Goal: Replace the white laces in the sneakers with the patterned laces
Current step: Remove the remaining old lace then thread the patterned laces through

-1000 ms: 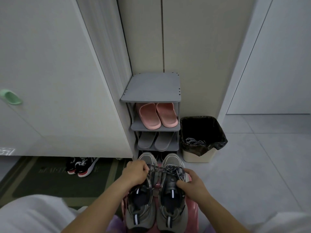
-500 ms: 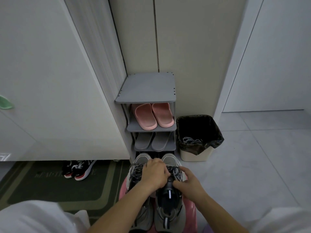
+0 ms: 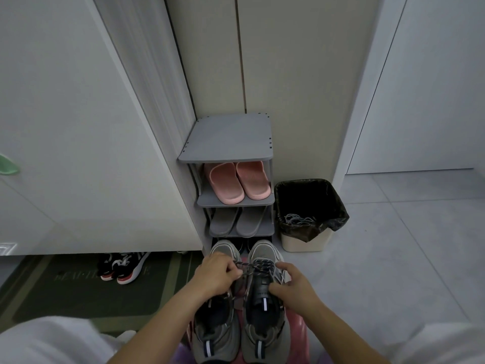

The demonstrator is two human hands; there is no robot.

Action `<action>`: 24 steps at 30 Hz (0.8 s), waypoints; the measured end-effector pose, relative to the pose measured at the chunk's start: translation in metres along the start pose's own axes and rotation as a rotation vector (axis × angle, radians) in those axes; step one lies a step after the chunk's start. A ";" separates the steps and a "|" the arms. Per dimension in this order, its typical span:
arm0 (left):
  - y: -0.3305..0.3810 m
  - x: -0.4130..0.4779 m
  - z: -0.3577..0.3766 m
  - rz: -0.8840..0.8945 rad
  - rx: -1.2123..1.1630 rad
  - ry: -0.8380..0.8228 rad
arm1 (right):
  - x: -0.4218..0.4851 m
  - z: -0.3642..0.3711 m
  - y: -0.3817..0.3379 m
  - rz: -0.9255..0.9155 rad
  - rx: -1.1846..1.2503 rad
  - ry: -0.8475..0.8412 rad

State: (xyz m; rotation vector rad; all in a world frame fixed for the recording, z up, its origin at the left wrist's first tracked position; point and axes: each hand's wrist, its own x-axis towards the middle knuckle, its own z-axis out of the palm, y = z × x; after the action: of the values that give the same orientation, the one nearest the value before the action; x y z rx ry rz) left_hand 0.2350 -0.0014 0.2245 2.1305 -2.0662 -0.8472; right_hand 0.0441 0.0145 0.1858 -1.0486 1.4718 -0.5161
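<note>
Two grey sneakers stand side by side, toes away from me, on a pink stool (image 3: 298, 334). The right sneaker (image 3: 265, 319) carries dark patterned laces (image 3: 258, 267) across its front. My left hand (image 3: 214, 275) lies over the left sneaker (image 3: 216, 334) and pinches a patterned lace end pulled leftward from the right sneaker. My right hand (image 3: 294, 286) grips the right sneaker's side and tongue. A tangle of pale laces (image 3: 298, 220) lies inside the black-lined bin (image 3: 311, 211).
A grey shoe rack (image 3: 228, 139) stands just beyond the sneakers, with pink slippers (image 3: 237, 181) and grey slippers (image 3: 237, 220) on it. The bin sits to its right on the tiled floor. Black-and-red shoes (image 3: 123, 266) rest on a green mat (image 3: 65, 292) at left.
My left hand went from the left sneaker across to the right sneaker's laces, then drew back left with a lace end. My right hand stayed on the right sneaker.
</note>
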 end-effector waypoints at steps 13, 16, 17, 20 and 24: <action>-0.049 -0.023 -0.037 -0.087 -0.175 0.003 | 0.026 0.002 -0.032 -0.244 -0.395 0.096; -0.062 -0.028 -0.038 -0.132 -0.287 0.010 | 0.034 0.013 -0.045 -0.323 -0.591 0.099; -0.065 -0.028 -0.038 -0.146 -0.316 0.016 | 0.036 0.018 -0.048 -0.340 -0.644 0.090; -0.071 -0.026 -0.035 -0.183 -0.354 0.009 | 0.046 0.031 -0.049 -0.378 -0.804 0.099; -0.074 -0.016 -0.026 -0.217 -0.290 -0.038 | 0.050 0.040 -0.052 -0.367 -0.963 0.077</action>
State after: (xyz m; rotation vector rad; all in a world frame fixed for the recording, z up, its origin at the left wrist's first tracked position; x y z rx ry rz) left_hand 0.3134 0.0127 0.2221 2.2128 -1.6251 -1.1402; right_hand 0.1028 -0.0431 0.1921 -2.0934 1.6238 -0.0595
